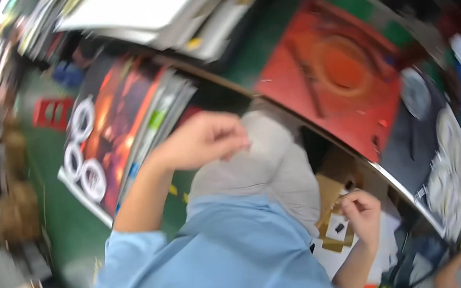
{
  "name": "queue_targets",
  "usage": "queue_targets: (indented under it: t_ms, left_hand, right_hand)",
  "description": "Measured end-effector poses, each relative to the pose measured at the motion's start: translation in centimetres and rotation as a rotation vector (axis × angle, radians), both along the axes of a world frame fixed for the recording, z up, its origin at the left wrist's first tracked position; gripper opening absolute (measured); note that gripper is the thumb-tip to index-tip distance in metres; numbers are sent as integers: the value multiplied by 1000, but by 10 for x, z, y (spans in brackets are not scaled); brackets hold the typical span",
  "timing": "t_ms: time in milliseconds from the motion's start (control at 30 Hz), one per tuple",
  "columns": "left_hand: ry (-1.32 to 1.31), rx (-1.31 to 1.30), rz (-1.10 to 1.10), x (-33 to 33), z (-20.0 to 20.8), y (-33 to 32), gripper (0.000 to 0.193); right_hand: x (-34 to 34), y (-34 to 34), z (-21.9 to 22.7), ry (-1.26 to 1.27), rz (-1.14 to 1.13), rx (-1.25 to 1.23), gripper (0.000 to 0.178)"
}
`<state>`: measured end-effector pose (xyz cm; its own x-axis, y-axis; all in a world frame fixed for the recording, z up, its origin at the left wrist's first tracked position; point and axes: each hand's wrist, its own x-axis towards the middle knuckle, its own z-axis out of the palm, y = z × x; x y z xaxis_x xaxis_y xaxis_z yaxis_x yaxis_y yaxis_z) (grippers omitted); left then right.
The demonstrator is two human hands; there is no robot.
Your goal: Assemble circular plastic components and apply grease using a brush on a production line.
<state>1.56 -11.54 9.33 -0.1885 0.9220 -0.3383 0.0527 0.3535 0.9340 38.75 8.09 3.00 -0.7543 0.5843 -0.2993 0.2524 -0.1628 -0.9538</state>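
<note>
Curling its fingers, the right hand (363, 212) is hanging beside a cardboard box (326, 189); blur is hiding whether it is pinching anything. That box is sitting just below the table's (389, 178) near edge. The left hand (208, 138), half-folded, is hovering over the grey trousers (268, 150), its grip impossible to tell. Along the table's near edge, a red mat (347, 119) is bearing an orange ring (320, 72).

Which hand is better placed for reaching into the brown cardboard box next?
Probably the right hand: it is close beside the brown cardboard box, while the left hand is farther away, over the light beige trousers.
</note>
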Motion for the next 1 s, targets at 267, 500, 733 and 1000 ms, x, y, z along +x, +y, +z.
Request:
queue_targets:
  t_ms: [267, 500, 733, 1000]
  left_hand:
    - [1408, -342, 822, -141, -12, -167, 30]
    - [1395, -748, 864, -190, -77, -254, 40]
    - [801, -157, 1079, -148, 4, -201, 36]
    - [323, 577, 201, -56, 47, -57, 29]
  right_hand:
    - [-119, -40, -12, -22, 356, 162, 14]
    - [-150, -47, -3, -123, 437, 260, 16]
    - [-153, -43, 10, -73, 356, 265, 13]
    - [-147, -36, 46, 302, -56, 333, 20]
